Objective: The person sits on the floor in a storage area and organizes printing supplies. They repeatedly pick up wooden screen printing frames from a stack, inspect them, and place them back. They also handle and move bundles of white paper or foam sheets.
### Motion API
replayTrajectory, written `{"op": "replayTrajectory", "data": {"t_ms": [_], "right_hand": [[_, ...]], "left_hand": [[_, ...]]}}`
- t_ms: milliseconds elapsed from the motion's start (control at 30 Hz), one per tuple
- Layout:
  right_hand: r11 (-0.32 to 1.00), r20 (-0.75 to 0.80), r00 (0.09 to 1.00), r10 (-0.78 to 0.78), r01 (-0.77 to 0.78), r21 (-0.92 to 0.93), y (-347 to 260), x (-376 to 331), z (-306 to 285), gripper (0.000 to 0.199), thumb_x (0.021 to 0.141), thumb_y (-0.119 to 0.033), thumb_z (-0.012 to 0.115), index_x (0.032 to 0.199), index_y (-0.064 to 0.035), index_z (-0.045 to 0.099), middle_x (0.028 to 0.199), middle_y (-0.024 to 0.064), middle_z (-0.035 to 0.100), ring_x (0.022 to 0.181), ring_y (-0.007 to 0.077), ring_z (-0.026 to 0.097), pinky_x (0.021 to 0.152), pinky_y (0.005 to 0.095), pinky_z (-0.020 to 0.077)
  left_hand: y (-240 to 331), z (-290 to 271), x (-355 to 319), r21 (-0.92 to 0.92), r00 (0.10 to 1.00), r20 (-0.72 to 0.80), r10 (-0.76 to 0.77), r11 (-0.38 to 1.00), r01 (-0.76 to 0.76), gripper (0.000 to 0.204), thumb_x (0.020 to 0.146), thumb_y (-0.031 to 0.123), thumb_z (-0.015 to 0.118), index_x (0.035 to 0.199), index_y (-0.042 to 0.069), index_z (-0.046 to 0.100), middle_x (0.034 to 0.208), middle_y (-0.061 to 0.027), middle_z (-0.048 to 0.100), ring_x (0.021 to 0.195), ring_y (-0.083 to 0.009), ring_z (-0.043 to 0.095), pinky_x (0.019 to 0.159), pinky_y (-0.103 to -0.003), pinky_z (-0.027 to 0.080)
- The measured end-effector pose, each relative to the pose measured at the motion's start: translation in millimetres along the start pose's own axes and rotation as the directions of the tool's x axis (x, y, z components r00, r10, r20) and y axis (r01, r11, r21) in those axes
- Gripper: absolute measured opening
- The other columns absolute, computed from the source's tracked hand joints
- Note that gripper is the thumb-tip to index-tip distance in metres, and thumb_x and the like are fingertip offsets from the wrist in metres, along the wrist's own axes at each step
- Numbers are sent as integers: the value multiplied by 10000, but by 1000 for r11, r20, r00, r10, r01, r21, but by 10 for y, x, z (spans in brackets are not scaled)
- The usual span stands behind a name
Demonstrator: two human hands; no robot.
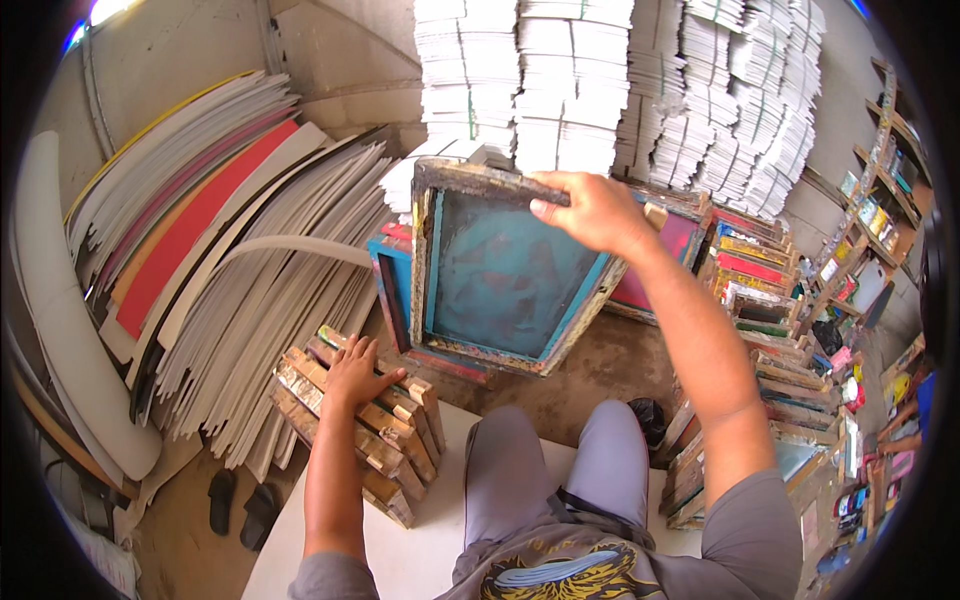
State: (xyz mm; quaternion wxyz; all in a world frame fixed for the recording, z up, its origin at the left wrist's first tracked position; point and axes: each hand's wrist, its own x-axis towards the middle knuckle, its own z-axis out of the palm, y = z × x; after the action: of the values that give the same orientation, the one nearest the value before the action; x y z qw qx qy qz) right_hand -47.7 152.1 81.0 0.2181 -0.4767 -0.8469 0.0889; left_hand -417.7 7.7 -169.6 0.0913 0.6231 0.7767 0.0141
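My right hand (598,212) grips the top edge of a screen-printing frame (515,275), thumb on the near side. The frame has a worn, paint-stained wooden border and a dark mesh ringed with blue-green. It stands tilted in front of me, above the brown floor. To the left, my left hand (352,377) lies palm down with fingers apart on a row of wooden frames (400,440) packed side by side on a white surface. Behind the held frame are a blue-edged frame (392,290) and a frame with a pink-red mesh (640,285).
Large sheets, one red (200,235), lean along the left wall. Tied white paper stacks (570,90) rise at the back. Rows of coloured frames (750,265) stand at the right, near a cluttered shelf (880,190). Dark slippers (260,515) lie on the floor at lower left.
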Motion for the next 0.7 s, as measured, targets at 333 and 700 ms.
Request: {"op": "replayTrajectory", "data": {"t_ms": [333, 700], "right_hand": [[940, -6, 963, -270, 265, 213, 676, 180, -928, 543, 944, -376, 742, 1367, -42, 679, 1208, 185, 761, 1098, 267, 719, 981, 387, 528], [947, -16, 958, -285, 284, 149, 639, 78, -1254, 575, 933, -341, 761, 1366, 23, 661, 1235, 210, 744, 1174, 288, 689, 1036, 398, 509]], "left_hand": [[27, 1, 46, 10, 1000, 14, -6, 1000, 6, 1041, 874, 788, 596, 1605, 71, 410, 1692, -138, 348, 1611, -293, 207, 1285, -479, 224], [94, -52, 8, 9, 999, 22, -32, 999, 32, 1030, 875, 762, 620, 1596, 54, 421, 1682, -145, 364, 1611, -285, 205, 1292, -475, 215]]}}
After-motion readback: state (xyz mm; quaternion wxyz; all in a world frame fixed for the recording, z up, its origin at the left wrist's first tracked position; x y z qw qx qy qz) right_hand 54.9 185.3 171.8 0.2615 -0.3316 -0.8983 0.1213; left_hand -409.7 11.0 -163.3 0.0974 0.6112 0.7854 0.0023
